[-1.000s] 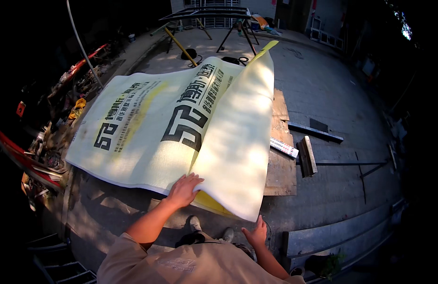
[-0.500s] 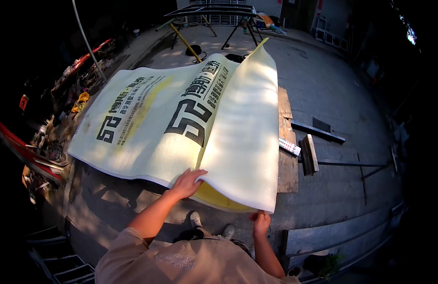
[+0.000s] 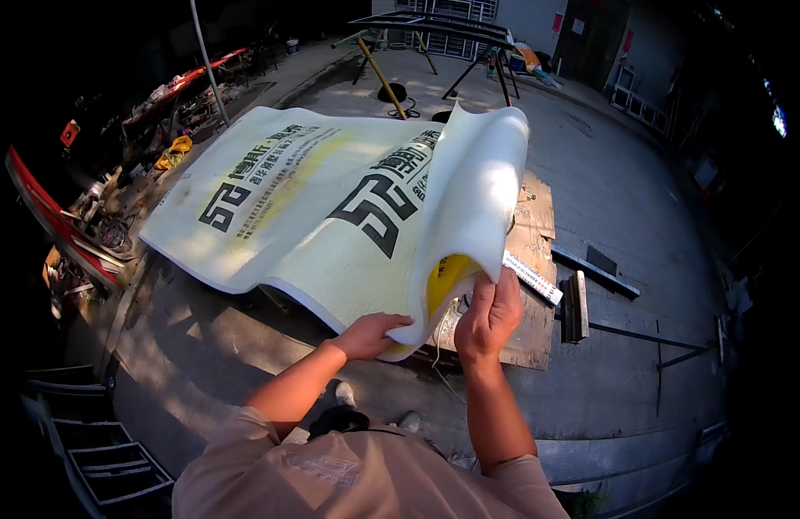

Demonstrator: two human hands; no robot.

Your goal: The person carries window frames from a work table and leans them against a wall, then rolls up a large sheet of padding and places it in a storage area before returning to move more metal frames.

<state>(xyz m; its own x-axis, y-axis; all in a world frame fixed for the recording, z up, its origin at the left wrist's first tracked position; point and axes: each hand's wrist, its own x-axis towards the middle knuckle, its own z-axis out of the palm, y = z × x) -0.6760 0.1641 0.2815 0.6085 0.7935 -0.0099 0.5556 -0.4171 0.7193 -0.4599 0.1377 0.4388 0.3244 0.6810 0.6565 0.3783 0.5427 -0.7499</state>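
A large white foam sheet (image 3: pixel 283 203) with dark printing and yellowish patches lies over a wooden board. Its right part is folded back in a rounded curl, and yellow shows inside the fold. My left hand (image 3: pixel 369 336) grips the near edge at the base of the fold, its fingertips on top and the thumb hidden. Higher and to the right, my right hand (image 3: pixel 489 320) is closed round the folded-over edge, holding it raised off the layer below.
The wooden board (image 3: pixel 531 324) sticks out to the right, with a white printed strip (image 3: pixel 534 278) on it. A short metal profile (image 3: pixel 575 307) and longer bars lie beyond. Trestles bear a dark frame (image 3: pixel 434 26) at the back. Red pieces (image 3: pixel 62 221) and clutter line the left.
My right hand has lifted the sheet's right edge up and inward, so the flap curls over more. My left hand has shifted slightly right along the near edge. The view has tilted a little.
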